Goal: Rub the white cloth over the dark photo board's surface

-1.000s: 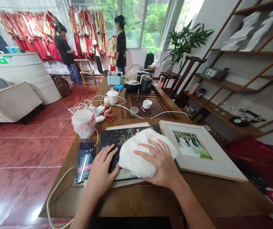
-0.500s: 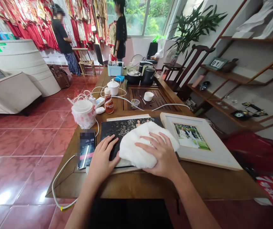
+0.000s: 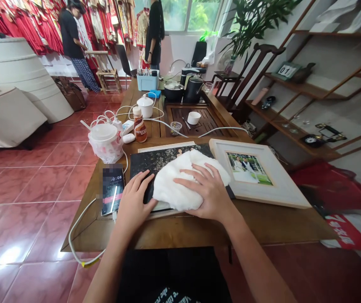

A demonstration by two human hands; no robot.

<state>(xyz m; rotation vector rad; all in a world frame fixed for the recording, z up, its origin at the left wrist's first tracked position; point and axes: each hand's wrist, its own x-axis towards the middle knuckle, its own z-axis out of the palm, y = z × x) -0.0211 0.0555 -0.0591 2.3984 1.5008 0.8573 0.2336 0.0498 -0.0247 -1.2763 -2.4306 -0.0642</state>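
A bunched white cloth (image 3: 170, 181) lies over a dark framed photo (image 3: 145, 164) on the wooden table (image 3: 167, 235). My right hand (image 3: 208, 189) is spread over the cloth, its fingers bent across the top and its thumb at the near edge, gripping it. With fingers extended, my left hand (image 3: 138, 200) rests flat on the photo's left edge, its thumb tip beside the cloth. Much of the photo's picture is hidden under the cloth. To the right lies a white-framed wedding photo (image 3: 249, 168).
Left of my left hand are a phone (image 3: 112, 189) with a cable and a plastic-wrapped tub (image 3: 106, 141). Beyond stand a brown bottle (image 3: 140, 126), a white lidded cup (image 3: 145, 106) and a tea tray (image 3: 208, 122). Two people stand near hanging garments at the back.
The whole view has shifted slightly, so the table things sit higher and further left. Both hands and the cloth keep about the same place on the photo. The person at the back left bends lower.
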